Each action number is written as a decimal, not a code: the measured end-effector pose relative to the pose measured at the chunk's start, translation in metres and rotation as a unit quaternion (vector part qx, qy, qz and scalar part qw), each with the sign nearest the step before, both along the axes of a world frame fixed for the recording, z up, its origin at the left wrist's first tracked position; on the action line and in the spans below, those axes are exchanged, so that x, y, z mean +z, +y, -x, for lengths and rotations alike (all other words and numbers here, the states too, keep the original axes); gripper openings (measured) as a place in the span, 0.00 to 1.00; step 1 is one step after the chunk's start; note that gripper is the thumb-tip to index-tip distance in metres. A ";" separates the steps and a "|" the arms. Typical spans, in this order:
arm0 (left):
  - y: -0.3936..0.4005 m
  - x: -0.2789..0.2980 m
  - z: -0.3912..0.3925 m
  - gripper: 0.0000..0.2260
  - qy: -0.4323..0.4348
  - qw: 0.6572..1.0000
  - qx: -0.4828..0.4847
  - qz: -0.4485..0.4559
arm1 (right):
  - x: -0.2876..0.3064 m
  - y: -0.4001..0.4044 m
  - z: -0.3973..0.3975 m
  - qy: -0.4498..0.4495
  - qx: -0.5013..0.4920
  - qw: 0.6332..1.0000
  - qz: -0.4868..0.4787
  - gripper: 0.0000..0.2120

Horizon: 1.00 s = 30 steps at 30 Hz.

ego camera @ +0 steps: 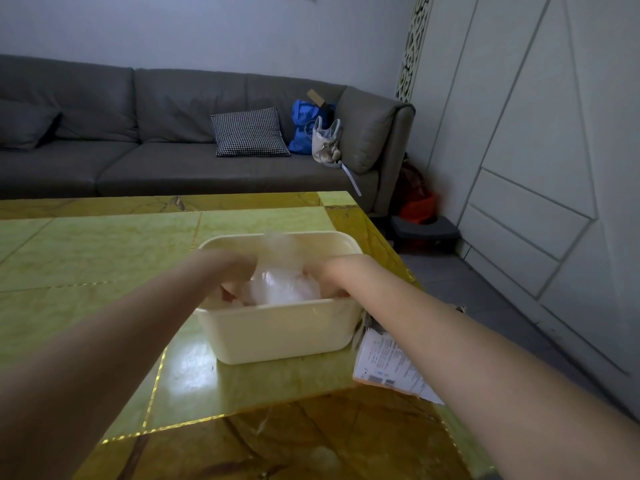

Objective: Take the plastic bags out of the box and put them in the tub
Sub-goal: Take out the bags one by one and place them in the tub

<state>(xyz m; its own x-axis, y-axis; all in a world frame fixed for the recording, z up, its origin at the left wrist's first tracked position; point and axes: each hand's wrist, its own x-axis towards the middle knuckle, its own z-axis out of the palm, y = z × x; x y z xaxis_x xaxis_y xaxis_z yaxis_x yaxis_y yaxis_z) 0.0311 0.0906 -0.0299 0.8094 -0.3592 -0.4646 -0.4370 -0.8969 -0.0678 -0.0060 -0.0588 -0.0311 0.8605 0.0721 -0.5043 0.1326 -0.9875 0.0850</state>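
- The worktop (104, 258) is glossy stone, yellow-green panels set in a darker amber veined border with thin gold seams; a bright glare lies on it just before the tub.
- Two bare forearms reach in from the near edge, one on each side, and meet over the tub.
- A flat printed paper packet (388, 368) lies at the worktop's right edge, partly under the right forearm; whether it belongs to the box I cannot tell.
- The tub (277, 334) is cream plastic, rectangular with rounded corners and smooth matte walls, standing upright on the worktop.
- Inside it sit the plastic bags (284, 285), a crumpled, translucent white heap that rises above the rim towards the far side.
- The left hand (235, 275) and right hand (329, 277) are down in the tub on either side of the heap, touching it; both are blurred and half hidden by the near wall, so how the fingers lie cannot be told.
- Beyond stands a grey fabric sofa (138, 133) with a houndstooth cushion (249, 133), a blue bag (304, 129) and a pale tote (325, 140).
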 end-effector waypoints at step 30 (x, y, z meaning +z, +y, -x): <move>-0.119 0.015 0.109 0.14 -0.128 0.955 -0.157 0.217 | 0.017 -0.103 0.098 -0.267 -0.104 0.931 -0.228 0.05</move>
